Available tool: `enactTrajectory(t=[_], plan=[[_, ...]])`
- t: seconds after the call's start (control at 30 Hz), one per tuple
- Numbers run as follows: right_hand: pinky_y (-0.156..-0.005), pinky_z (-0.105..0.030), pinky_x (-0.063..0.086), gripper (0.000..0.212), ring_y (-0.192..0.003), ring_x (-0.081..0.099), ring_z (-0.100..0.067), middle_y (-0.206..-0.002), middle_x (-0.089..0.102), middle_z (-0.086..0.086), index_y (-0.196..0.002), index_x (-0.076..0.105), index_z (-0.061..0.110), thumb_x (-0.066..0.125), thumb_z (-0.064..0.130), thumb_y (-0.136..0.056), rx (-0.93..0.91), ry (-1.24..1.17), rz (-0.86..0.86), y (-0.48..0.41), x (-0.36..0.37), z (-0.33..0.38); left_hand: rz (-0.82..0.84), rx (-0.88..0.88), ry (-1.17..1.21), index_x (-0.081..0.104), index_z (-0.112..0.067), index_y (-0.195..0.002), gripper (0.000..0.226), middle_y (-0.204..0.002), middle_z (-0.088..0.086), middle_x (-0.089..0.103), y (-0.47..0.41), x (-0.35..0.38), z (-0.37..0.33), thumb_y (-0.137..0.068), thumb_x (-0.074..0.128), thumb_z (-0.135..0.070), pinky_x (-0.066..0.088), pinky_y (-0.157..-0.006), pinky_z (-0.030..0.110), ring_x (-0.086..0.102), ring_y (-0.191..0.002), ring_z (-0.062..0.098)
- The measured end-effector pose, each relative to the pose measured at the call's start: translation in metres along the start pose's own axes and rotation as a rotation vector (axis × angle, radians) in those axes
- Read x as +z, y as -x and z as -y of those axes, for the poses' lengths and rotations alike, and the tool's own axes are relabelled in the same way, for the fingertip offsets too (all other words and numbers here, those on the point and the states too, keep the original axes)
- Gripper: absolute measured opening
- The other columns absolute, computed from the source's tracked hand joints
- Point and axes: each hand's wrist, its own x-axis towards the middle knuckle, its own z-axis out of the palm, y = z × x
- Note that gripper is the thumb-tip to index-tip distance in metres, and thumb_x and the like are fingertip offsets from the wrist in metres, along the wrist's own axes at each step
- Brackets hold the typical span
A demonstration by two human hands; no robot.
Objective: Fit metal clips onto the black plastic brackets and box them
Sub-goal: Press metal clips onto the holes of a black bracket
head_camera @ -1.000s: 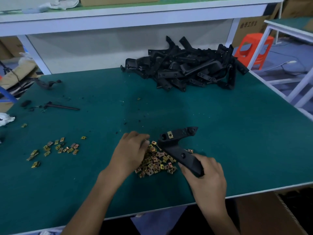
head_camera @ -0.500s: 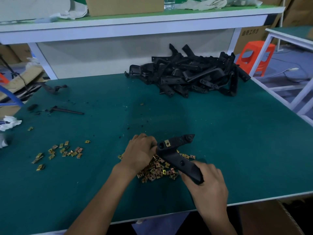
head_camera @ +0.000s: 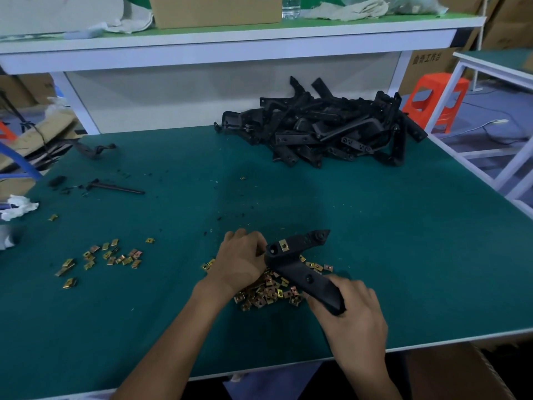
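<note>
Your right hand (head_camera: 354, 316) grips the bracket (head_camera: 297, 269), likely stiff and light, by its long end over the clips (head_camera: 265, 294); your left hand (head_camera: 240, 262) hides its grasp.

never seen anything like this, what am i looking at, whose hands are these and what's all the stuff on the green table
There is no machine here. A person works with bare hands, and the single picture comes from a wide-angle camera worn on their head, looking forward and down.

The right hand grips a black bracket by its near end, above the green table. One brass-coloured metal clip already sits on the bracket's far part. The left hand is curled against the bracket's left end; whether it pinches a clip is hidden.

Under both hands lies a pile of loose clips, with a smaller scatter of clips off to the left. At the back of the table is a heap of brackets.
</note>
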Motion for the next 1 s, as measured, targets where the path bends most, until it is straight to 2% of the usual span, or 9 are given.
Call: enactTrajectory(t=[0.13,0.23,0.33,0.43,0.57,0.67,0.77,0.87,1.0], plan=[[-0.06,-0.038,0.048,0.042,-0.088,0.055,-0.021,-0.089,0.061,0.009,-0.101,0.073,0.029,0.093,0.033,-0.065,0.008,-0.012,-0.013,0.0,-0.001,0.002,0.052,-0.059,-0.018,0.053,-0.032,-0.087,0.008,-0.094,-0.006,0.056,-0.007,0.0,-0.007,-0.089,0.055,-0.025,0.027,-0.087,0.027,0.048,-0.103,0.02],[-0.061,-0.04,0.049,0.042,-0.089,0.057,-0.024,-0.09,0.062,0.007,-0.102,0.074,0.027,0.093,0.033,-0.065,0.012,-0.01,-0.008,0.0,-0.002,0.003,-0.011,-0.04,0.063,0.052,-0.029,-0.085,0.017,-0.087,-0.007,0.058,-0.004,-0.003,-0.012,-0.089,0.057,-0.013,0.039,-0.081,0.026,0.056,-0.094,0.021],[-0.061,-0.042,0.051,0.042,-0.089,0.059,-0.026,-0.09,0.064,0.005,-0.103,0.075,0.025,0.094,0.032,-0.066,0.005,-0.004,-0.001,0.0,-0.003,0.004,-0.133,-0.035,0.332,0.055,-0.028,-0.084,0.019,-0.082,-0.01,0.065,0.009,-0.013,-0.015,-0.092,0.062,-0.012,0.046,-0.067,0.02,0.061,-0.08,0.015],[-0.058,-0.038,0.049,0.041,-0.088,0.057,-0.022,-0.09,0.063,0.008,-0.103,0.074,0.026,0.092,0.034,-0.067,-0.017,0.016,0.001,0.0,-0.005,0.007,-0.188,-0.05,0.57,0.067,-0.029,-0.095,0.005,-0.086,-0.011,0.071,0.018,-0.031,-0.023,-0.097,0.065,-0.025,0.05,-0.073,0.022,0.065,-0.082,0.006],[-0.057,-0.031,0.042,0.041,-0.087,0.053,-0.018,-0.089,0.062,0.009,-0.103,0.074,0.027,0.091,0.037,-0.067,-0.041,0.057,0.018,0.001,-0.006,0.009,-0.112,-0.036,0.736,0.075,-0.035,-0.103,0.027,-0.096,-0.011,0.073,0.032,-0.053,-0.037,-0.103,0.054,-0.018,0.046,-0.081,0.016,0.063,-0.088,0.004],[-0.056,-0.031,0.04,0.042,-0.086,0.057,-0.022,-0.089,0.062,0.007,-0.105,0.074,0.026,0.091,0.036,-0.067,-0.057,0.089,0.037,0.002,-0.006,0.011,-0.078,-0.002,0.797,0.073,-0.032,-0.108,0.024,-0.101,-0.02,0.072,0.04,-0.059,-0.045,-0.103,0.056,-0.017,0.046,-0.084,0.01,0.063,-0.095,-0.008],[-0.054,-0.03,0.038,0.043,-0.085,0.057,-0.023,-0.089,0.061,0.007,-0.105,0.074,0.026,0.091,0.038,-0.067,-0.068,0.122,0.047,0.002,-0.007,0.012,-0.087,0.0,0.819,0.073,-0.028,-0.1,0.017,-0.087,-0.007,0.069,0.043,-0.059,-0.048,-0.1,0.061,-0.017,0.048,-0.077,0.022,0.059,-0.078,0.002],[-0.052,-0.033,0.042,0.044,-0.084,0.058,-0.025,-0.088,0.062,0.006,-0.104,0.074,0.026,0.092,0.038,-0.066,-0.076,0.144,0.048,0.002,-0.008,0.013,-0.068,0.019,0.82,0.076,-0.028,-0.098,0.019,-0.096,0.01,0.071,0.042,-0.058,-0.048,-0.099,0.062,-0.015,0.046,-0.077,0.025,0.058,-0.081,0.008],[-0.052,-0.03,0.039,0.045,-0.081,0.057,-0.025,-0.086,0.061,0.007,-0.104,0.074,0.026,0.094,0.038,-0.064,-0.089,0.161,0.051,0.002,-0.007,0.012,-0.037,0.026,0.779,0.077,-0.033,-0.111,0.028,-0.097,-0.013,0.075,0.043,-0.055,-0.047,-0.101,0.058,-0.014,0.047,-0.083,0.011,0.066,-0.094,-0.004]])
